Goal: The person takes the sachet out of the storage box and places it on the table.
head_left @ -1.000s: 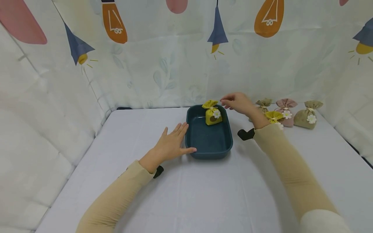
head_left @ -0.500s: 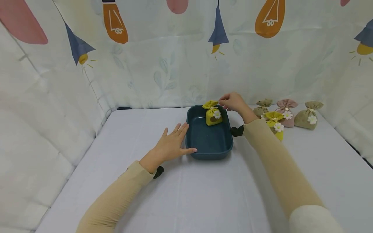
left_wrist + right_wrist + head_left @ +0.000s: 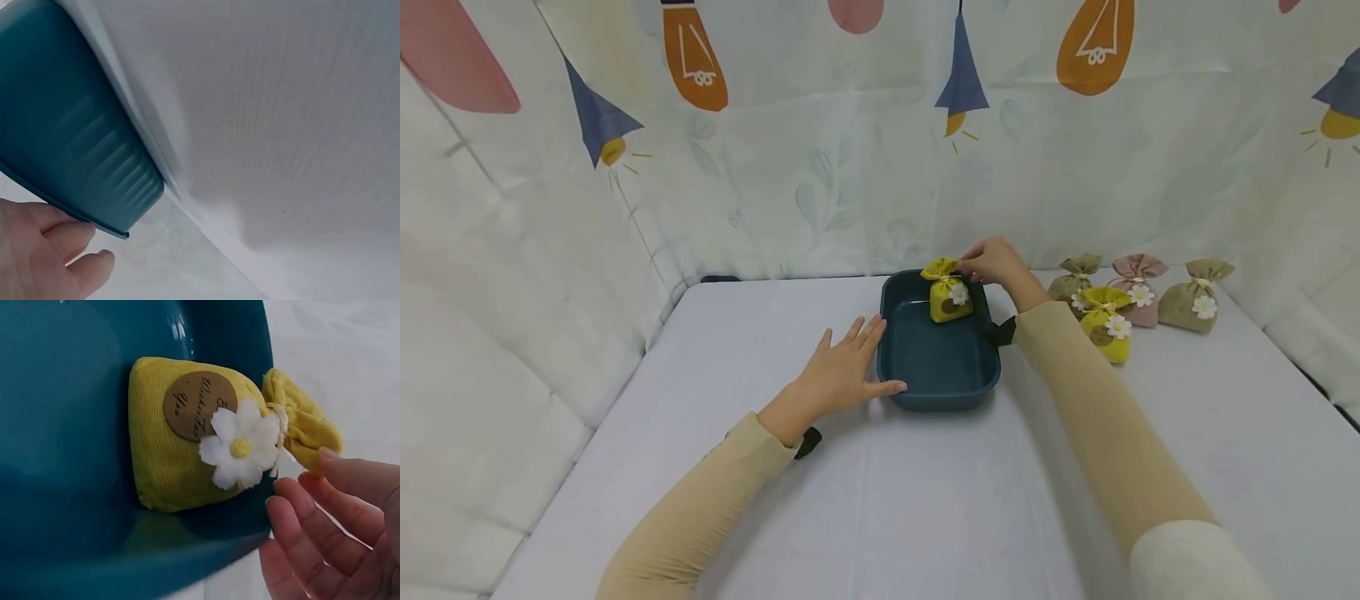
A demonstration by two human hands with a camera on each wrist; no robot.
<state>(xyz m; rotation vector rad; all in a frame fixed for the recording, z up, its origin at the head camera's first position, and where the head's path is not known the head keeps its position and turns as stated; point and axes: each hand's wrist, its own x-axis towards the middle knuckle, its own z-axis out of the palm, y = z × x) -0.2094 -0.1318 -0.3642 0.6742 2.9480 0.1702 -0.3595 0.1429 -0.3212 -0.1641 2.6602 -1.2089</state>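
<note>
A yellow drawstring pouch [image 3: 951, 300] with a white flower and a round brown label leans in the far end of a dark teal dish [image 3: 937, 367]. My right hand [image 3: 997, 260] is at its gathered top; in the right wrist view the thumb [image 3: 359, 478] and forefinger pinch the edge of the cloth. My left hand [image 3: 838, 373] lies spread along the dish's left side, the thumb at the near rim. Up close in the left wrist view, the left fingers [image 3: 69, 240] touch the rim.
Right of the dish stand a second yellow pouch [image 3: 1105, 329], a pink pouch [image 3: 1138, 292], and two olive pouches, one at the far right [image 3: 1191, 304] and one behind the yellow one [image 3: 1067, 287]. A patterned curtain [image 3: 865, 167] hangs behind the white table [image 3: 775, 517].
My right hand has moved left, from beside the pouch to its gathered top, and the right forearm has shifted left, uncovering the second yellow pouch. My left hand and the dish stay put.
</note>
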